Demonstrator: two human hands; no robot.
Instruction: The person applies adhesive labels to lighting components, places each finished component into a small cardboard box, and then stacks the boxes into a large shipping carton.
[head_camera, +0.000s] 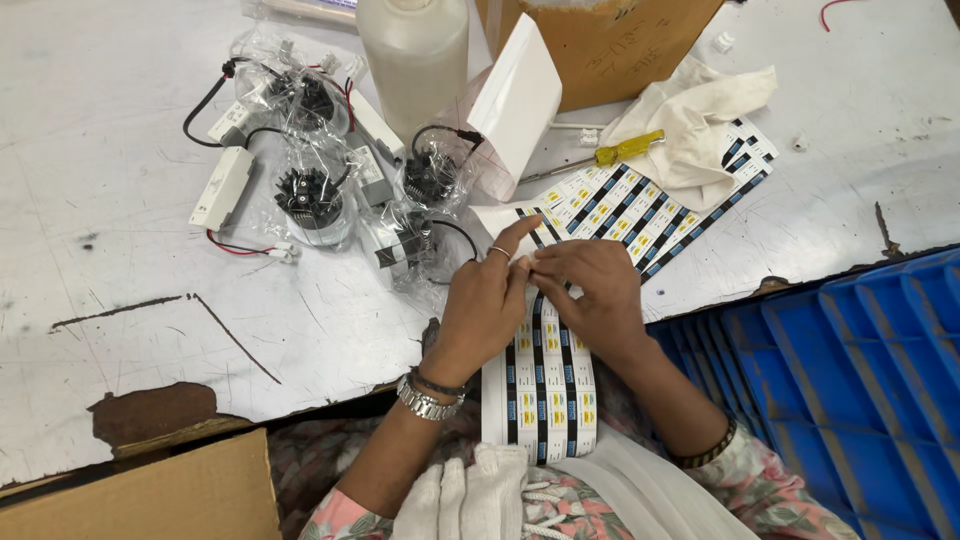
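The long sticker sheet (545, 385) hangs from the table (120, 120) edge over the lap; both hands pinch one small label at its middle, left hand (487, 300) and right hand (590, 290) with closed grip. Most labels seem unpeeled. The blue crate (860, 370) looks empty; the cardboard box (610, 40) hides its content.

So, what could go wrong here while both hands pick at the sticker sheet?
1. The label sheet hangs over the table edge onto the lap; pulling with the left hand and right hand might crease or tear it.
2. The bagged black parts lie close beside the left hand, so an elbow move could perhaps push them.
3. The yellow screwdriver rests near the sheets and may roll onto them.
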